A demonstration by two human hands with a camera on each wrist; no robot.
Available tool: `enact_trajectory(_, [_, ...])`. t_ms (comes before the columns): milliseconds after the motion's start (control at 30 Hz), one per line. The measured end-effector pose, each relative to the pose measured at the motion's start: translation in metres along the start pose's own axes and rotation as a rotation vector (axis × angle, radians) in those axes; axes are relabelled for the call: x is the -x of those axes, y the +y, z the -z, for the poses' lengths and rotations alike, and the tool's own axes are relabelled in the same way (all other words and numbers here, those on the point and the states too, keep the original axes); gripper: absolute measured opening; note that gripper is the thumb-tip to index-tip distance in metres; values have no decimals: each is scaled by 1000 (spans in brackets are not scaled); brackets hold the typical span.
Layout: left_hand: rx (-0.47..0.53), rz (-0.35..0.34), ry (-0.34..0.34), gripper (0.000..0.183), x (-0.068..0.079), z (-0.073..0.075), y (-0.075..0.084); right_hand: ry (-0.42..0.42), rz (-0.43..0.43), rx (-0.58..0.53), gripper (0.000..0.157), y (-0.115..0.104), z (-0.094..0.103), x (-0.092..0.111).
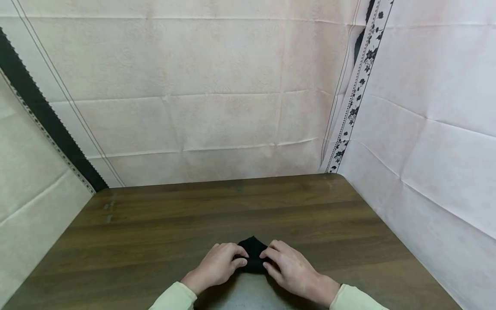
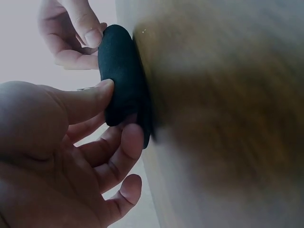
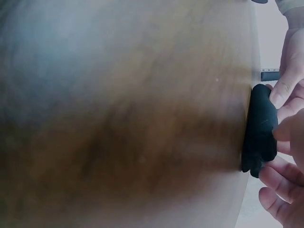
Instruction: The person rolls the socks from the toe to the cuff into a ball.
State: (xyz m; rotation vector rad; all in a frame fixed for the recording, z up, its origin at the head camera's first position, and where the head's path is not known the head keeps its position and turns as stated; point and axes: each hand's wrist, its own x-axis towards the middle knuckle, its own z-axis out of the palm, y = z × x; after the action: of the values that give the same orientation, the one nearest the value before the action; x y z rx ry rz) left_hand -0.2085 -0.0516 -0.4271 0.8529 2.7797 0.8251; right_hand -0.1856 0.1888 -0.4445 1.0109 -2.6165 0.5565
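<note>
A small black cloth (image 1: 252,247), rolled into a thick bundle along its near side, lies on the wooden table; a pointed flap of it extends away from me. My left hand (image 1: 218,265) pinches the left end of the roll between thumb and fingers. At the right end, my right hand (image 1: 292,269) grips it the same way. The left wrist view shows the cloth roll (image 2: 118,71) with the left thumb pressed on its side and fingers at its folded end. In the right wrist view, both hands hold the dark roll (image 3: 261,123) against the tabletop.
The brown wooden table (image 1: 217,211) stretches out beyond the hands, with rounded far corners. Creased white sheets (image 1: 232,125) hang behind it and on both sides. A floral border strip (image 1: 358,90) runs down the right sheet, a black strip (image 1: 50,116) down the left.
</note>
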Motion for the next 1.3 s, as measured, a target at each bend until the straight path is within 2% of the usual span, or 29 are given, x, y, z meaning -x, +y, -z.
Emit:
enact_trajectory(200, [-4, 7, -8, 12, -1, 1, 1, -51, -33, -21, 23, 0, 2, 1])
enact_trajectory(333, [3, 14, -12, 12, -1, 1, 1, -55, -25, -20, 25, 0, 2, 1])
enact_trajectory(533, [66, 12, 13, 7, 1, -1, 2, -12, 45, 10, 20, 2, 1, 1])
enact_trajectory(700, [102, 11, 41, 11, 3, -1, 3, 11, 82, 21, 17, 1, 2, 0])
enact_trajectory(867, [110, 3, 60, 16, 4, -2, 6, -11, 62, 12, 15, 0, 3, -1])
enact_trajectory(1100, [83, 9, 37, 28, 4, -3, 6, -53, 24, -2, 15, 1, 3, -3])
enact_trajectory(1300, [75, 3, 34, 24, 2, -4, 5, -56, 23, 9, 14, 2, 2, -2])
